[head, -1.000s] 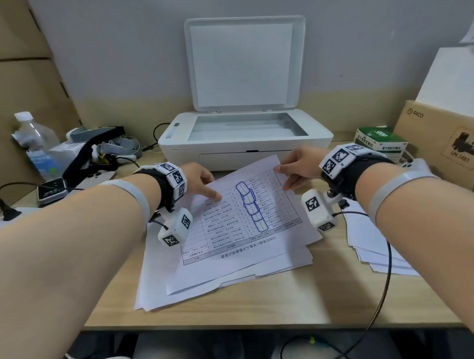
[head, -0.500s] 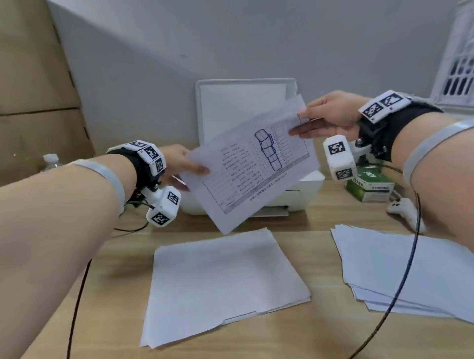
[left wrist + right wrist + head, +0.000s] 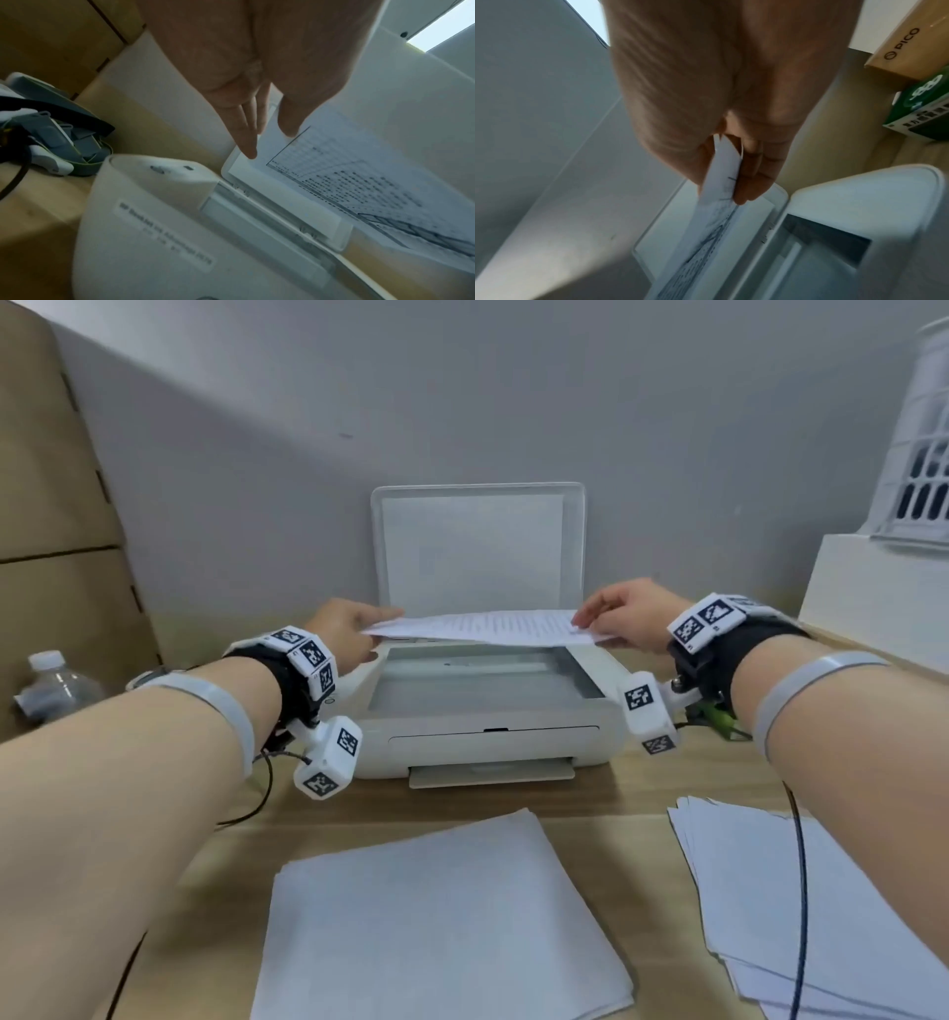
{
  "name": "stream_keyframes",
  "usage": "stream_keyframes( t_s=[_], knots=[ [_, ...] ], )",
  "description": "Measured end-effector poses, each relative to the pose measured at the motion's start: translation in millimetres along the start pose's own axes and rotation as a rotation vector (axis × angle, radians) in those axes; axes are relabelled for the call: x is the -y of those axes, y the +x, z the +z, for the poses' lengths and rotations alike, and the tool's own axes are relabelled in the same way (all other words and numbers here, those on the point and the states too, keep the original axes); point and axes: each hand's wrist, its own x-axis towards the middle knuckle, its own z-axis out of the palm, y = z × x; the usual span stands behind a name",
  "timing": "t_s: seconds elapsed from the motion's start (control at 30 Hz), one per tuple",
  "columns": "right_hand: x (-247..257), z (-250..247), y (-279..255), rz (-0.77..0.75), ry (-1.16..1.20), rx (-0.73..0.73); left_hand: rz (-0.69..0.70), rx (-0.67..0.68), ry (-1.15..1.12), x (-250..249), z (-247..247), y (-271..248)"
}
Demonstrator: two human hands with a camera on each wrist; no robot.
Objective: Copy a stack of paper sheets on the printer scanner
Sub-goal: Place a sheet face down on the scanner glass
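Note:
A white printer (image 3: 488, 737) stands at the back of the desk with its scanner lid (image 3: 477, 546) up and the glass (image 3: 482, 685) bare. Both hands hold one printed sheet (image 3: 488, 626) almost flat just above the glass, printed side down. My left hand (image 3: 380, 621) pinches its left edge and my right hand (image 3: 585, 618) pinches its right edge. The left wrist view shows the left hand (image 3: 270, 142) with thumb and fingers on the sheet (image 3: 359, 172). The right wrist view shows the right hand (image 3: 721, 188) pinching the sheet (image 3: 721, 172). A paper stack (image 3: 441, 916) lies in front.
A second paper stack (image 3: 821, 891) lies at the right with a dark cable (image 3: 801, 891) across it. A water bottle (image 3: 49, 685) and cardboard boxes (image 3: 56, 505) are on the left, a headset with straps (image 3: 51, 138) beside the printer, a green box (image 3: 923, 109) to its right.
The sheet was lifted off the front stack, turned printed side down and carried back over the scanner glass. Both hands moved forward with it.

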Motion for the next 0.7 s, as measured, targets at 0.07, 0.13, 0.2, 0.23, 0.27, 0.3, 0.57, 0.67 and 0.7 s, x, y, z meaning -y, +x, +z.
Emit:
stream_keyframes(
  t_s=[0.07,0.13,0.2,0.23,0.27,0.3,0.57,0.67,0.7],
  knots=[
    [-16,11,13,0.017,-0.076,0.001,-0.02,0.045,0.15,8,8,6],
    [-27,18,23,0.055,-0.149,0.016,-0.04,0.089,0.218,14,13,11],
    [-33,23,31,0.09,-0.211,0.025,-0.063,0.154,0.252,18,17,16],
    [-35,24,35,0.096,-0.226,0.028,-0.081,0.183,0.256,17,17,17],
    [-37,26,38,0.097,-0.24,0.035,-0.108,0.214,0.247,18,18,19],
    [-39,27,41,0.093,-0.258,0.045,-0.127,0.234,0.226,19,18,21],
    [-40,31,43,0.047,-0.49,0.198,-0.294,0.318,0.07,32,23,31],
    [-40,34,43,0.048,-0.501,0.237,-0.246,0.267,0.216,32,28,31],
    [-40,35,43,0.046,-0.502,0.247,-0.235,0.24,0.28,31,29,30]
  ],
)
